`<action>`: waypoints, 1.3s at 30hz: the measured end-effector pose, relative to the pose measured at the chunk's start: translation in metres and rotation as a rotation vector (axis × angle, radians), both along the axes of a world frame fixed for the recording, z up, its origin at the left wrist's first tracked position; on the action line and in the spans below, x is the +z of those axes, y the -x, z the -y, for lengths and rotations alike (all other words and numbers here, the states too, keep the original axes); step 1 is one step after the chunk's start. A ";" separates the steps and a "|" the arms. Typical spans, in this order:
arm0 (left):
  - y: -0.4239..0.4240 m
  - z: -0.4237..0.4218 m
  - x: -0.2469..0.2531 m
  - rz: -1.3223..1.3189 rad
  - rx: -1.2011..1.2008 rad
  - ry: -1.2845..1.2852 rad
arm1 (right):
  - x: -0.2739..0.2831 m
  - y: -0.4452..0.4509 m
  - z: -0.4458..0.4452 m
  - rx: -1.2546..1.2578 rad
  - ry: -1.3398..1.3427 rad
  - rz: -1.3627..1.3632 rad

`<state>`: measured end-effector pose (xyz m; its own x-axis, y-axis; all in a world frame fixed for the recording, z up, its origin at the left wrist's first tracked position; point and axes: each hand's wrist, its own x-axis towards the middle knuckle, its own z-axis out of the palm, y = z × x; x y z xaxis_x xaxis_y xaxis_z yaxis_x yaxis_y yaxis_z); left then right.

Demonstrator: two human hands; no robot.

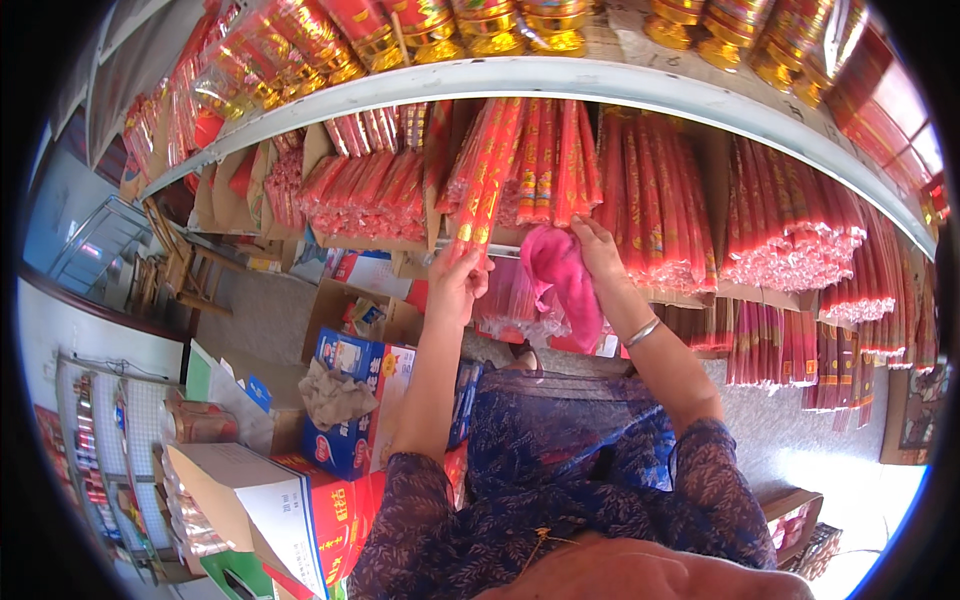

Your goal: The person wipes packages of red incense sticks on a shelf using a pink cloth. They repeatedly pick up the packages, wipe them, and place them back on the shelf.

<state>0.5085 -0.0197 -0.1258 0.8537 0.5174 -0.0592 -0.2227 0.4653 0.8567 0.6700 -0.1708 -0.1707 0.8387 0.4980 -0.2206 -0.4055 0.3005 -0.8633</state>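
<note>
My left hand [459,283] grips the lower end of a long red packet with gold print [484,191], in clear plastic, which slants up towards the shelf edge. Bunched in my right hand [600,251] is a bright pink cloth [566,281], hanging below the fingers. The fingertips of that hand are at the lower end of another red packet [576,169] in the shelf row; whether they press on it I cannot tell. Similar red packets [652,202] stand packed to the right, and shorter bundled ones [367,195] lie to the left.
A white metal shelf edge [480,79] curves above my hands, with red and gold candle-like ornaments [420,30] over it. Below left are a blue carton [337,442] with a grey rag [337,394] on it and an open carton [281,510]. A wooden stool [199,274] stands farther left.
</note>
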 end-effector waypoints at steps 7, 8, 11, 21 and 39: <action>-0.056 -0.010 0.013 -0.105 0.009 0.265 | -0.009 0.000 0.000 -0.059 0.189 0.210; -0.062 -0.015 0.010 -0.095 0.009 0.233 | -0.007 0.004 0.001 -0.056 0.206 0.209; -0.072 -0.017 0.010 -0.075 0.076 0.214 | 0.007 0.016 0.018 -0.045 0.210 0.184; -0.033 0.130 -0.017 -0.228 0.212 -0.356 | -0.026 0.117 0.177 -0.027 -0.040 -0.028; -0.160 0.197 0.033 -0.764 -0.365 -1.304 | -0.067 0.206 0.262 -0.035 -0.111 -0.236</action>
